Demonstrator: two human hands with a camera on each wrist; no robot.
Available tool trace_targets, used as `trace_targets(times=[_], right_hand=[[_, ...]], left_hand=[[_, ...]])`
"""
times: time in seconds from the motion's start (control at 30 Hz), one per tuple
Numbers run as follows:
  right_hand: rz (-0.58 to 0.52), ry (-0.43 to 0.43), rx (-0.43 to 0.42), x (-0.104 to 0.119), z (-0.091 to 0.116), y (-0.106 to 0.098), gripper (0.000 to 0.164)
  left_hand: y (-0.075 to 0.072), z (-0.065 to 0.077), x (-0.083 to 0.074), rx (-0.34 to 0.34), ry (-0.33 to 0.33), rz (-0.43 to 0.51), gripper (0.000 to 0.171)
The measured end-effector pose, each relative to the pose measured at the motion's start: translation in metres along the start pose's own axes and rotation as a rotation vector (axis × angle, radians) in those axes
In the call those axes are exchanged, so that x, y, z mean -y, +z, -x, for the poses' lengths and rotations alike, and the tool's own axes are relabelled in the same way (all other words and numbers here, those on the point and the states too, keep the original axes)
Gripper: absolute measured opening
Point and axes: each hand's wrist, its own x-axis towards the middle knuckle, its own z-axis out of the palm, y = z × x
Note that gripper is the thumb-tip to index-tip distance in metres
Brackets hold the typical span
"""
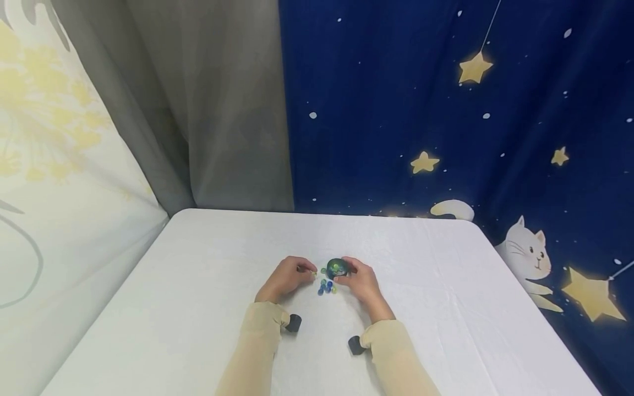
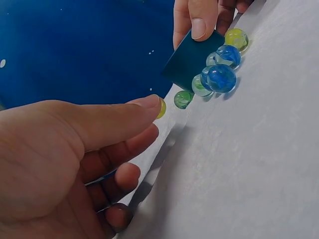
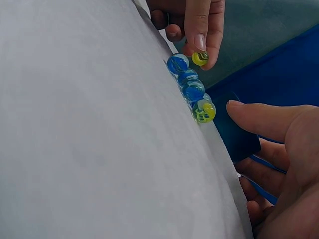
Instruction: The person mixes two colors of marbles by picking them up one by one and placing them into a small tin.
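Between thumb and fingertip, my left hand (image 1: 289, 276) pinches a yellow marble (image 3: 200, 58), held just left of the other marbles. A small dark teal cup (image 2: 185, 62) stands on the table, gripped around its side by my right hand (image 1: 362, 281). Greenish spots show inside the cup's mouth in the head view. Several loose marbles lie in front of it: blue ones (image 2: 221, 78), a green one (image 2: 183, 99) beside the cup on the left, and a yellow one (image 2: 237, 39) toward the right hand.
The white-covered table (image 1: 223, 247) extends around both hands. Behind it hang a grey curtain (image 1: 233, 110) and a dark blue curtain (image 1: 371, 110) with stars. Each wrist carries a small black camera, the left one (image 1: 294, 323) and the right one (image 1: 355, 345).
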Motion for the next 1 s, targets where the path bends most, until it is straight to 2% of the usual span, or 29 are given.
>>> trace_targets(times=[0.57,0.77,1.0], right_hand=[[-0.006,-0.005,-0.003,-0.0007,0.0003,0.0010,0.056],[-0.007,-0.002,-0.002,-0.0022,-0.0013,0.0018,0.056],[0.001,-0.007,-0.006,-0.0037,-0.0013,0.0008,0.056]], left_hand=[[-0.0004,0.0011,-0.0012,-0.006,0.020,0.040,0.010],[0.0011,0.0000,-0.0028,-0.037,0.051,0.050,0.012],[0.0068,-0.0048,-0.0056,-0.108,0.066,0.069,0.013]])
